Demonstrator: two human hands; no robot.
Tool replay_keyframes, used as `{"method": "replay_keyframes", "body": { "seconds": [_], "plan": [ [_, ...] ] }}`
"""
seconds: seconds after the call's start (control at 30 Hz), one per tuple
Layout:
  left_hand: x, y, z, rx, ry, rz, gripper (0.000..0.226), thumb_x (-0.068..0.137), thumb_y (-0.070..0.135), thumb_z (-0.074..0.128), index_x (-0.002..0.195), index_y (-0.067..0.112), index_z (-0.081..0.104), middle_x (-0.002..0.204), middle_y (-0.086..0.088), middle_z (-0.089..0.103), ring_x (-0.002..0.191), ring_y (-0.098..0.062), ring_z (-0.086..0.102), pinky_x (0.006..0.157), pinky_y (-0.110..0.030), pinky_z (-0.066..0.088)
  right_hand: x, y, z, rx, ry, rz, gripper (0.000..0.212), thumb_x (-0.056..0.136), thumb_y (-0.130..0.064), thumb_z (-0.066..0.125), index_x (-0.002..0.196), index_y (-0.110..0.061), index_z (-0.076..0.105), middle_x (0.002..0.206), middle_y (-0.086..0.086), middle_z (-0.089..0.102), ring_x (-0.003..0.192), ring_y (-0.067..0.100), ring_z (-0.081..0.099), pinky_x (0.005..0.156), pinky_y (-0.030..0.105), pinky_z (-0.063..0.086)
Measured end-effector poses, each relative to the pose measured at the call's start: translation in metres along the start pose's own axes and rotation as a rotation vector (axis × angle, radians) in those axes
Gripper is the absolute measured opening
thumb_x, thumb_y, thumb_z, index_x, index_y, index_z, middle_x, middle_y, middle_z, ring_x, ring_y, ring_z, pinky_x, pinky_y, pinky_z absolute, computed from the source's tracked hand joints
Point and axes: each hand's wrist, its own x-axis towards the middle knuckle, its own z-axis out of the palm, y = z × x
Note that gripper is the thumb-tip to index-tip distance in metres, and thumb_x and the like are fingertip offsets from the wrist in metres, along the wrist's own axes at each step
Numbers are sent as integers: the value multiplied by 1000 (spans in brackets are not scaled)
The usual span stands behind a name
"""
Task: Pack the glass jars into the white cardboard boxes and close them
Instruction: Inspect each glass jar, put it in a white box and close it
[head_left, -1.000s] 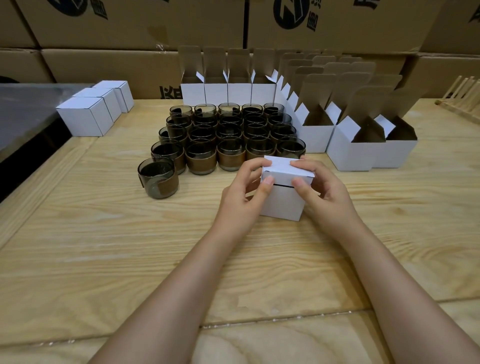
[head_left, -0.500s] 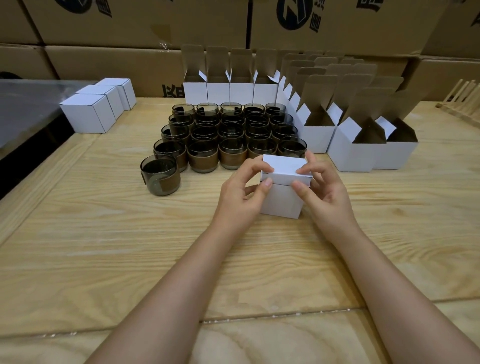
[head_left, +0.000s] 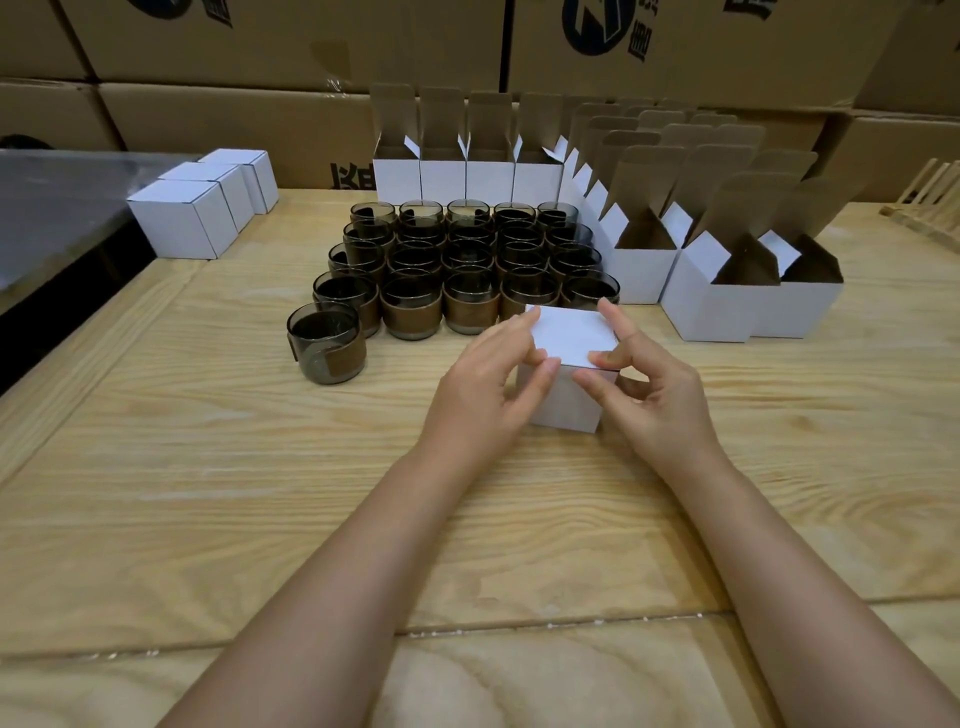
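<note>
A small white cardboard box (head_left: 571, 338) stands on the wooden table (head_left: 208, 493) in front of me, its lid down flat. My left hand (head_left: 483, 395) grips its left side, thumb on the front face and fingertips on the lid's edge. My right hand (head_left: 649, 395) holds the right side, thumb at the lid's front edge and forefinger along its far right corner. Behind the box stand several smoky glass jars (head_left: 462, 265) with brown bands, in rows. One jar (head_left: 327, 343) stands apart at the front left.
Several open white boxes (head_left: 711, 301) with raised flaps line the back and right of the jars. Three shut white boxes (head_left: 182, 218) sit at the far left by a dark surface (head_left: 52, 208). Big brown cartons (head_left: 260, 52) wall the back. A wooden rack (head_left: 930, 202) is far right.
The lid's front gap has shut and the lid now lies flat on the box. Both hands shifted slightly on the box, fingertips moving onto the lid's edges.
</note>
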Motion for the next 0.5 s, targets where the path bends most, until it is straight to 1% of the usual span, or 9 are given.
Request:
{"method": "replay_keyframes", "body": {
  "seconds": [0.07, 0.1, 0.13, 0.2, 0.27, 0.33, 0.37, 0.43, 0.5],
  "plan": [
    [-1, -1, -1, -152, -58, -162, 12, 88, 30, 62, 98, 24, 62, 146, -8, 47, 131, -16, 48, 97, -40, 47, -1, 3, 0, 35, 20, 23, 21, 81, -23, 70, 79, -39, 57, 142, -6, 46, 130, 18, 49, 83, 20, 53],
    [-1, 0, -3, -253, -122, -256, 15, 85, 32, 64, 95, 39, 56, 153, 0, 36, 136, -10, 41, 98, -35, 46, -1, 5, -1, 82, 10, 55, 23, 82, -17, 70, 82, -37, 59, 144, -2, 45, 135, 14, 44, 87, 19, 51],
    [-1, 0, -4, -368, -178, -329, 24, 82, 33, 65, 92, 48, 49, 155, 4, 30, 137, -8, 38, 98, -31, 46, -1, 6, -1, 139, -15, 94, 25, 83, -12, 70, 86, -35, 61, 147, 1, 43, 139, 11, 37, 94, 22, 48],
    [0, -3, -7, -553, -240, -421, 33, 78, 27, 66, 93, 44, 42, 147, 1, 39, 127, -13, 47, 89, -27, 49, 0, 9, -4, 263, -94, 170, 28, 83, -6, 69, 99, -29, 63, 147, 3, 42, 143, 11, 27, 105, 30, 41],
    [4, -5, -10, -634, -290, -467, 39, 74, 17, 66, 94, 37, 40, 126, -5, 50, 107, -15, 53, 76, -27, 49, 3, 11, -8, 352, -175, 218, 35, 83, 0, 64, 108, -23, 61, 136, -2, 51, 138, 17, 37, 101, 29, 45],
    [8, -6, -13, -675, -306, -494, 39, 70, 9, 64, 92, 34, 43, 119, -8, 51, 101, -19, 52, 75, -33, 45, 6, 10, -10, 366, -220, 236, 41, 86, 10, 58, 112, -21, 59, 127, 2, 58, 121, 16, 54, 89, 26, 49],
    [9, -7, -15, -704, -293, -499, 38, 69, 5, 62, 92, 30, 45, 118, -8, 52, 101, -20, 52, 75, -34, 44, 7, 10, -10, 351, -221, 239, 44, 86, 13, 56, 114, -22, 58, 126, 3, 59, 117, 13, 56, 88, 24, 49],
    [11, -9, -19, -751, -255, -498, 32, 68, 1, 62, 89, 21, 49, 112, -4, 57, 99, -14, 57, 77, -28, 47, 8, 10, -10, 320, -210, 243, 50, 86, 13, 55, 120, -25, 57, 128, 0, 57, 115, 8, 55, 89, 22, 48],
    [12, -9, -20, -751, -238, -488, 29, 67, 1, 64, 87, 18, 51, 110, -1, 59, 99, -6, 60, 80, -25, 49, 9, 10, -11, 321, -206, 257, 56, 86, 8, 59, 127, -29, 53, 132, 0, 55, 119, 9, 54, 94, 24, 48]
  ]
}}
